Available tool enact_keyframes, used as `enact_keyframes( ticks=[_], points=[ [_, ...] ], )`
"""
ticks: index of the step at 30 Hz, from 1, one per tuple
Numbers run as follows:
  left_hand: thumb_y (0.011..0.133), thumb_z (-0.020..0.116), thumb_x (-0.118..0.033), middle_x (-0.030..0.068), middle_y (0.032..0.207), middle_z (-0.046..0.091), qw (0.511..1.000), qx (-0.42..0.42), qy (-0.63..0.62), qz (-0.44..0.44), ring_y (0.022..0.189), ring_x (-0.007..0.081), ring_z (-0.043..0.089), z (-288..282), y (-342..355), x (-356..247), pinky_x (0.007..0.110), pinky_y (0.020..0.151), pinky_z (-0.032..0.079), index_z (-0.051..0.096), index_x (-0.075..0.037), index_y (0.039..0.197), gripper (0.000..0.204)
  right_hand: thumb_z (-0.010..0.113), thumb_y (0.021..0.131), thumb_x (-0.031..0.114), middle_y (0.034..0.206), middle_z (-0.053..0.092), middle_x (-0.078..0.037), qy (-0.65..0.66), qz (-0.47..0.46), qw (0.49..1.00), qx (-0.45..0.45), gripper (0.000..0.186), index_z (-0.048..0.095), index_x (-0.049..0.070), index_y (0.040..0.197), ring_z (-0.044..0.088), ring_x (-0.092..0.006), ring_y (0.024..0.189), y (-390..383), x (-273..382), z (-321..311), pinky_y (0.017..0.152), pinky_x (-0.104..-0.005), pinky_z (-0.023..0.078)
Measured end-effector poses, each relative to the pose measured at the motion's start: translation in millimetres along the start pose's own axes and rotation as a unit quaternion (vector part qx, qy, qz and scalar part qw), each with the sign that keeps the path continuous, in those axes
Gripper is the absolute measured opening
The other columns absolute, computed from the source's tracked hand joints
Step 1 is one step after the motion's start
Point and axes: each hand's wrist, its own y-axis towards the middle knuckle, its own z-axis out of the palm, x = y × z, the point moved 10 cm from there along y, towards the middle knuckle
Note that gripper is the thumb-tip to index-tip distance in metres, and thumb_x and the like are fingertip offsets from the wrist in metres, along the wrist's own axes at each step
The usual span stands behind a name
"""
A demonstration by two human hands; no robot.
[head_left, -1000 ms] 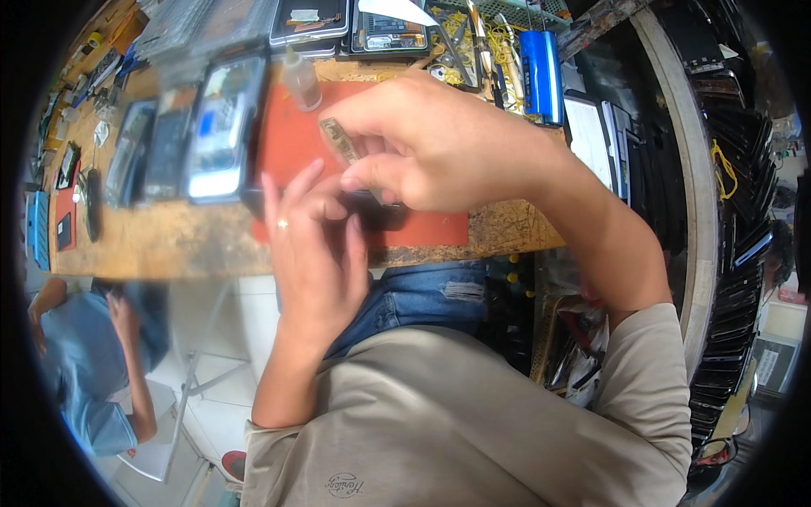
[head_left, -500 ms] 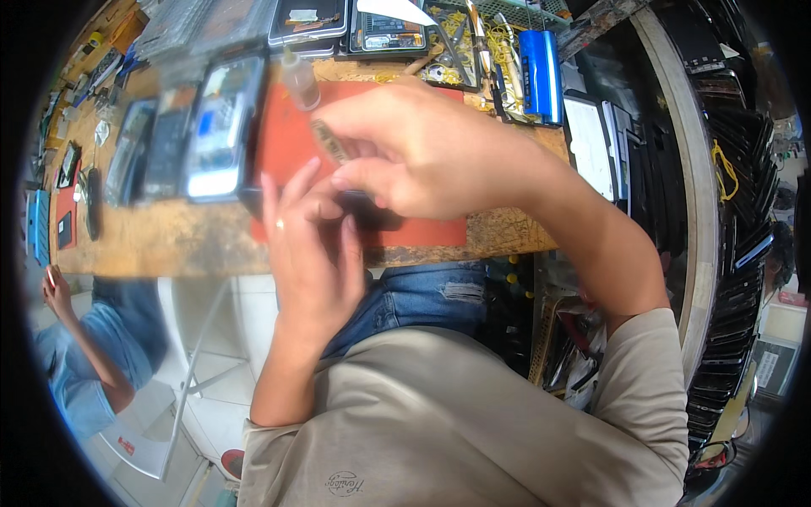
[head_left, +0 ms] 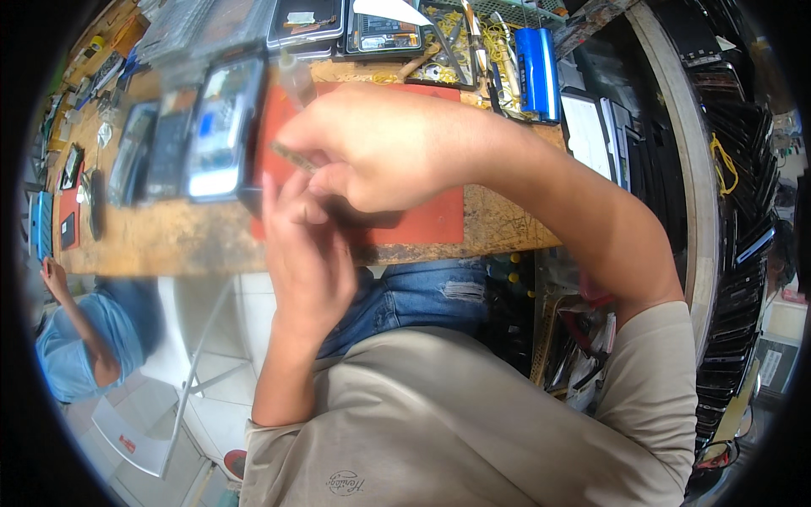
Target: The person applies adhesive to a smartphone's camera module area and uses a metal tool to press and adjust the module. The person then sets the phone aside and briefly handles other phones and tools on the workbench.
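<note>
My right hand point(head_left: 372, 152) reaches across from the right, over the red work mat point(head_left: 431, 221). Its fingers and thumb pinch a thin brown piece with dark markings point(head_left: 292, 157), whose kind I cannot make out. Just below, my left hand point(head_left: 306, 253) is raised with bent fingers, its fingertips close to the right thumb and the brown piece. Those fingers are smeared, and whatever lies between them is hidden. A dark patch under the right hand may be a shadow or an object. A translucent dropper bottle point(head_left: 296, 80) stands behind the right hand.
Left of the mat lie several phone parts, among them a bright phone-like panel point(head_left: 221, 127). At the back are trays of parts point(head_left: 384, 34), yellow wires and tools point(head_left: 443, 42), and a blue cylinder point(head_left: 538, 76). Another person point(head_left: 93, 338) is at the far left, beside a chair point(head_left: 139, 435).
My right hand has moved left with the brown piece, which now lies at a flatter slant. My left fingers have drawn in more. The other person has shifted slightly.
</note>
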Motion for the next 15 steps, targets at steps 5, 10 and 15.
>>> enact_keyframes(
  ticks=[5, 10, 15],
  points=[
    [0.09, 0.06, 0.014, 0.0161, 0.113, 0.05, 1.0, -0.007, 0.004, 0.003, 0.133, 0.0439, 0.06, -0.2, 2.1, 0.2, 0.07, 0.132, 0.023, 0.046, 0.002, 0.124, 0.038, 0.069, 0.089, 0.003, 0.081, 0.067, -0.024, 0.026, 0.016, 0.999, 0.015, 0.008, 0.062, -0.001, 0.09, 0.068, -0.0461, 0.08, -10.3, -1.5, 1.6, 0.074, -0.0522, 0.053],
    [0.093, 0.066, 0.009, 0.0184, 0.117, 0.053, 1.0, -0.009, 0.003, 0.0, 0.136, 0.0458, 0.059, 0.6, 0.2, -0.5, 0.071, 0.131, 0.023, 0.046, 0.0, 0.123, 0.037, 0.071, 0.091, 0.005, 0.081, 0.067, -0.023, 0.04, -0.035, 0.998, -0.037, 0.012, 0.061, -0.001, 0.094, 0.067, -0.0468, 0.081, -22.1, 8.4, -1.2, 0.072, -0.0509, 0.052],
    [0.091, 0.08, -0.002, 0.0188, 0.121, 0.058, 1.0, -0.015, -0.004, 0.001, 0.134, 0.0475, 0.062, -2.3, 4.6, -3.8, 0.071, 0.13, 0.026, 0.048, -0.001, 0.124, 0.046, 0.071, 0.092, 0.003, 0.08, 0.067, -0.02, 0.011, -0.044, 0.998, -0.038, 0.011, 0.061, -0.001, 0.095, 0.069, -0.0433, 0.079, -25.7, 10.8, -8.1, 0.071, -0.0476, 0.053]
  ],
)
